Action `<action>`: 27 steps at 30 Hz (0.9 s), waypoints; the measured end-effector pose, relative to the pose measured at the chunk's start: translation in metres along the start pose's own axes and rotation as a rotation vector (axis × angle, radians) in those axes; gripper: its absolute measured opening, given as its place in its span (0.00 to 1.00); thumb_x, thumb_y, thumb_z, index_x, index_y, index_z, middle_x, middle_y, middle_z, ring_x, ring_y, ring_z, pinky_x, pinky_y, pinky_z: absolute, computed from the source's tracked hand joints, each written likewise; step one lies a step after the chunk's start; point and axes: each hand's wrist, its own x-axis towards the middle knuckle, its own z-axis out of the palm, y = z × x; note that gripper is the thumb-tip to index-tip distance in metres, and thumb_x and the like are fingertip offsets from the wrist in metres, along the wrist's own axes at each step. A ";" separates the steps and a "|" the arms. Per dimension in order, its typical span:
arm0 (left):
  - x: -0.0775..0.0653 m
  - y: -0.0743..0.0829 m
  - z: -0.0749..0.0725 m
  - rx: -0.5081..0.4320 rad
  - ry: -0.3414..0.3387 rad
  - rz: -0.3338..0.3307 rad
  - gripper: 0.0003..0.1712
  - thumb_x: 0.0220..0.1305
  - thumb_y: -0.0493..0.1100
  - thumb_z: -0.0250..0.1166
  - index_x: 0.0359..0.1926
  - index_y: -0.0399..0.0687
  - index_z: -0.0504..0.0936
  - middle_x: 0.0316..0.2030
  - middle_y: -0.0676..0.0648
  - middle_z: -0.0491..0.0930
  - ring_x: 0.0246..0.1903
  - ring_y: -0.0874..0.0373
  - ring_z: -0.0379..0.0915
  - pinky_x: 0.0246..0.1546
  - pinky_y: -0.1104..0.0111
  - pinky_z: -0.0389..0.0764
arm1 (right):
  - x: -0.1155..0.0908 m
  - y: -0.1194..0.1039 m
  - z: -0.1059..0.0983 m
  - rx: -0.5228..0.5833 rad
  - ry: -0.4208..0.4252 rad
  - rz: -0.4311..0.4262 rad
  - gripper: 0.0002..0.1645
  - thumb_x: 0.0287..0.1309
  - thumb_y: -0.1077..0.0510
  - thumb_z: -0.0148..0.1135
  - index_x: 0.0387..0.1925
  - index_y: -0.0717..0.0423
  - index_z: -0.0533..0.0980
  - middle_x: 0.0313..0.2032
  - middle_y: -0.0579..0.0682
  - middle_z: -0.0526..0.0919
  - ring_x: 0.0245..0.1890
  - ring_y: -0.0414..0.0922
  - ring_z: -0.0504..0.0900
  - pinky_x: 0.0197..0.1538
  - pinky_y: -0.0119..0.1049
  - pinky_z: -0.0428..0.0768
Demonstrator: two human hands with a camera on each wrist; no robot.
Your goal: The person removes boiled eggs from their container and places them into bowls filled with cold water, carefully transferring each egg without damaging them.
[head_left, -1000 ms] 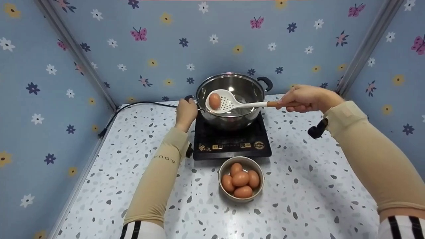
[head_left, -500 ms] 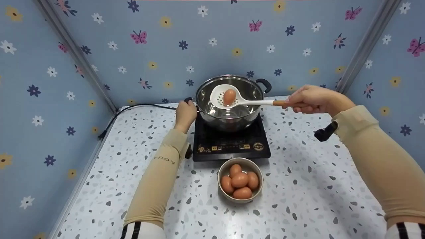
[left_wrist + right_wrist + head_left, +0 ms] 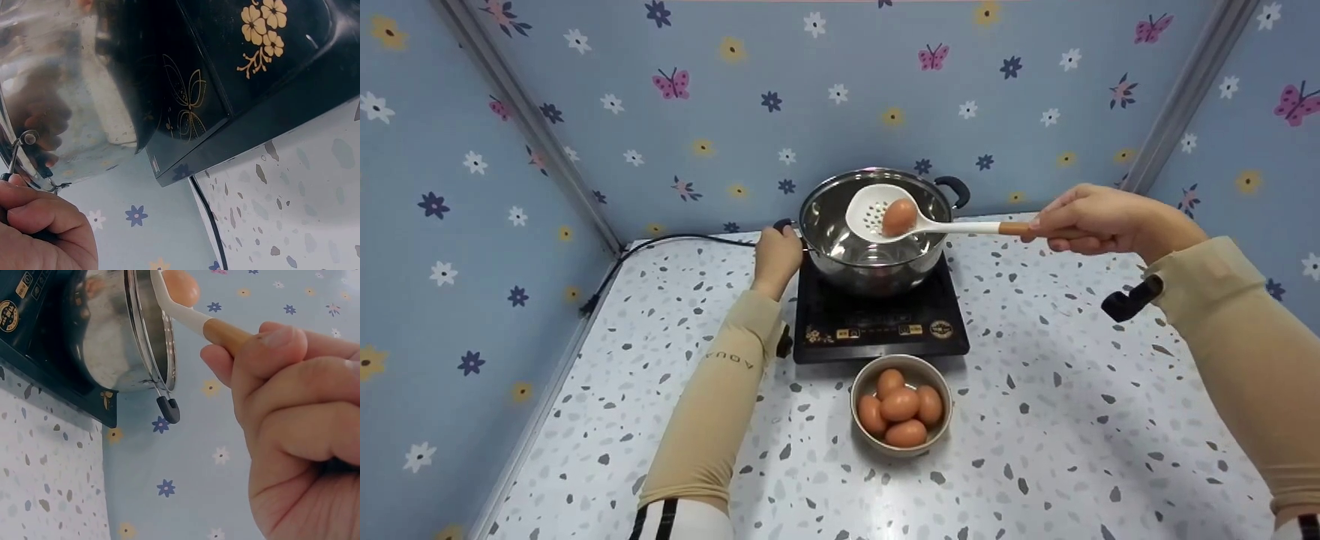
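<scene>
My right hand (image 3: 1099, 217) grips the wooden handle of a white slotted spoon (image 3: 960, 227), its bowl held above the mouth of a steel pot (image 3: 877, 276). One brown egg (image 3: 900, 217) lies in that bowl, toward the handle side. In the right wrist view the fingers curl around the wooden handle (image 3: 228, 334), and part of the egg (image 3: 181, 288) shows past the spoon's neck. At the pot's left side, my left hand (image 3: 778, 255) holds the black side handle (image 3: 783, 224). The left wrist view shows those fingers (image 3: 48, 216) bent at the handle, mostly cut off by the frame.
The pot stands on a black induction cooker (image 3: 881, 330), whose cord (image 3: 682, 232) runs left to the wall. In front is a bowl (image 3: 861, 433) with several brown eggs (image 3: 900, 405). Flowered walls (image 3: 840, 90) close the back and sides of the speckled table (image 3: 1035, 450).
My right hand and the spoon have moved to the right over the pot. The egg has shifted from the spoon's far side toward its handle. My left hand stays at the pot handle.
</scene>
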 end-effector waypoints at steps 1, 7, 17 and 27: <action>0.000 0.000 0.000 -0.003 -0.003 -0.001 0.32 0.88 0.49 0.41 0.72 0.23 0.68 0.64 0.24 0.77 0.68 0.30 0.75 0.69 0.42 0.75 | -0.002 0.001 -0.001 -0.002 0.000 0.000 0.16 0.83 0.50 0.59 0.49 0.49 0.91 0.22 0.41 0.82 0.12 0.34 0.63 0.19 0.25 0.65; 0.001 -0.001 0.000 -0.021 -0.012 -0.006 0.31 0.89 0.49 0.41 0.71 0.24 0.69 0.62 0.26 0.77 0.64 0.33 0.77 0.66 0.43 0.77 | -0.014 0.006 -0.006 -0.044 -0.019 0.002 0.16 0.83 0.48 0.59 0.49 0.46 0.91 0.22 0.41 0.81 0.12 0.34 0.63 0.19 0.26 0.65; 0.001 0.001 0.001 0.016 0.023 0.013 0.29 0.88 0.48 0.42 0.65 0.23 0.73 0.58 0.24 0.79 0.63 0.29 0.78 0.66 0.42 0.77 | -0.033 0.017 -0.008 -0.037 -0.111 -0.060 0.17 0.85 0.52 0.56 0.51 0.43 0.91 0.23 0.40 0.83 0.12 0.33 0.64 0.19 0.26 0.65; 0.000 0.000 0.000 0.003 0.023 0.016 0.30 0.88 0.48 0.42 0.66 0.22 0.73 0.59 0.24 0.79 0.64 0.31 0.78 0.66 0.42 0.77 | -0.048 0.036 -0.005 -0.038 -0.233 -0.141 0.20 0.85 0.58 0.53 0.51 0.42 0.91 0.21 0.39 0.81 0.12 0.34 0.61 0.16 0.33 0.58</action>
